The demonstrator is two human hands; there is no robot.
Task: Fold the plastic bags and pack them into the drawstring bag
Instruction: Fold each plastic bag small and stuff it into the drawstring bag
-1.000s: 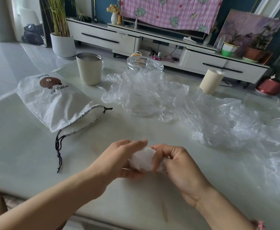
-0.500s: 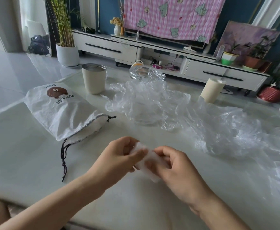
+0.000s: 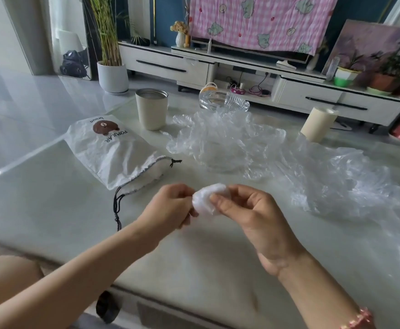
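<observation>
A small folded white plastic bag [image 3: 206, 200] is held above the table between both hands. My left hand [image 3: 168, 207] pinches its left side with curled fingers. My right hand [image 3: 248, 214] grips its right side with thumb and fingertips. The white drawstring bag [image 3: 113, 153], printed with a brown bear, lies flat to the left of my hands, its mouth and black cord [image 3: 117, 210] pointing toward me. Loose clear plastic bags [image 3: 227, 143] lie crumpled at the table's middle, and more clear plastic [image 3: 350, 181] spreads out to the right.
A beige cup [image 3: 151, 109] stands behind the drawstring bag. A glass dish [image 3: 222, 100] sits at the far edge and a cream roll [image 3: 317, 123] at the back right. The pale table [image 3: 52, 210] has its front edge near my arms.
Both hands have lifted the folded bag off the table and turned it. It is now a tighter bundle pinched between the fingertips.
</observation>
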